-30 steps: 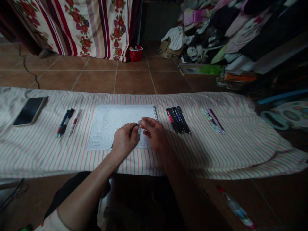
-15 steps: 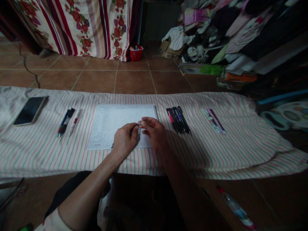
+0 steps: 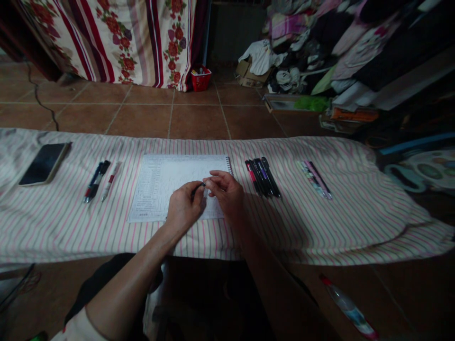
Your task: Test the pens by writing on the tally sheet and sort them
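On the striped cloth (image 3: 320,227), centre: spiral notebook (image 3: 177,187) lies flat, a printed form page showing, wire binding on its right edge.

Left hand (image 3: 184,206): curled closed around a dark pen (image 3: 197,190), resting over the lower page.

Dark pen location: above the notebook, its upper end angled toward the right hand.

Right hand (image 3: 227,196): partly open, fingers curved; fingertips (image 3: 209,182) at or just beside the pen's upper end. Grip cannot be confirmed.

Left of notebook: two pens (image 3: 95,182) and a white pen (image 3: 111,181), laid side by side; phone (image 3: 44,163) further left.

Right of notebook: bunch of pens (image 3: 263,177); further right, a pen bundle (image 3: 315,179).

Tile floor (image 3: 199,121), beyond cloth: red basket (image 3: 201,79).

Tile floor, lower right: plastic bottle (image 3: 348,307).
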A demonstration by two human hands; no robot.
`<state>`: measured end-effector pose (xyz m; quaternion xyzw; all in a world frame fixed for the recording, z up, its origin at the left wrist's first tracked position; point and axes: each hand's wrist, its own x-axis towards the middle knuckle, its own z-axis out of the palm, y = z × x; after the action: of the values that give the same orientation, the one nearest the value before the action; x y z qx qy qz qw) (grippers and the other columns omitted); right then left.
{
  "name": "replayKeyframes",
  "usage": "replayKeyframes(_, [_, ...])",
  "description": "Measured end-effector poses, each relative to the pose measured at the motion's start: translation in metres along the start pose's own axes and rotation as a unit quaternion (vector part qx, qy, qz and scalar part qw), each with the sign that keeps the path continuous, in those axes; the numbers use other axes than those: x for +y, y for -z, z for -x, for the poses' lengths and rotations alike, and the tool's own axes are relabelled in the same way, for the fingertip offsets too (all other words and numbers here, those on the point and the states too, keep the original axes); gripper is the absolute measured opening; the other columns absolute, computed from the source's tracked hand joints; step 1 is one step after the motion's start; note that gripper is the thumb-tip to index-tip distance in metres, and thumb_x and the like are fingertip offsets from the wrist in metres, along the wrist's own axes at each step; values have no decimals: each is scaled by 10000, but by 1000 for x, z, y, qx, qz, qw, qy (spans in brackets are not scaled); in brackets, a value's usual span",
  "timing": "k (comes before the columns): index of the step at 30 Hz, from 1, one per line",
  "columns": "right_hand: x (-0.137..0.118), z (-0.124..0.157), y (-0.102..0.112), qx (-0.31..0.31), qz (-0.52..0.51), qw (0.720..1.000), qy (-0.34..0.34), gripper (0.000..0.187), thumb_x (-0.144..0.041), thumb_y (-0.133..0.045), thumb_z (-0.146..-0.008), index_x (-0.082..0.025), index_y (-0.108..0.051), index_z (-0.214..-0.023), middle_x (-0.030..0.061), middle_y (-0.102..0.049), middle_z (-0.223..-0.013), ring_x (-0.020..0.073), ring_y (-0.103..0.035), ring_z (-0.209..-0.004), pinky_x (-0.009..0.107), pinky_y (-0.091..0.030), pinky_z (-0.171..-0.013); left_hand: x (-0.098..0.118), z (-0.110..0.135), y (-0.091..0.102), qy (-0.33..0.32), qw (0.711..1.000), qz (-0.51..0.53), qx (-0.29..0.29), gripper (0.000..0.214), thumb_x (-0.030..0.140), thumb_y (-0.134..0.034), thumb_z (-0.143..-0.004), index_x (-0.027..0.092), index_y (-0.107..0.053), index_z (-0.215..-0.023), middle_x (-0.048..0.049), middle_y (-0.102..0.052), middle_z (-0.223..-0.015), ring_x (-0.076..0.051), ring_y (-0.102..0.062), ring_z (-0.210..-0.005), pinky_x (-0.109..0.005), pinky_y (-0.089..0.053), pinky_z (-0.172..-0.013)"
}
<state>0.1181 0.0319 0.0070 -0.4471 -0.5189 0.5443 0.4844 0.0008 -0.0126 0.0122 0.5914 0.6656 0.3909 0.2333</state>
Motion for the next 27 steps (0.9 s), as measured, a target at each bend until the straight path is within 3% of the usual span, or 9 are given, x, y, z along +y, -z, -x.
replayKeyframes(8, [-1,1,0,-5,10,1000,10,226,-325,-685,-710,-227,-626,-905,12,-716,-834,146,-642,-709,254,-506,-576,1,0,0,16,998,68,-9,248,296,-468,-869,173,-646,-990,-66,-712,-859,-175,-654,-772,-294,-513,-712])
replayKeyframes(18, [-1,2,-3,7,-55,998,-24,233,-312,-686,-702,-221,-635,-909,17,-724,-850,141,-645,-730,260,-507,-599,1,0,-1,11,998,67,-2,247,293,-472,-870,172,-649,-992,-74,-715,-911,-183,-653,-800,-305,-513,-729])
replayKeyframes(27, [-3,3,-3,10,-54,998,-38,200,-300,-678,-704,-222,-657,-887,18,-725,-856,147,-645,-751,265,-497,-599,1,0,-1,8,999,53,-2,244,283,-472,-865,167,-650,-984,-77,-711,-891,-186,-655,-794,-310,-510,-737])
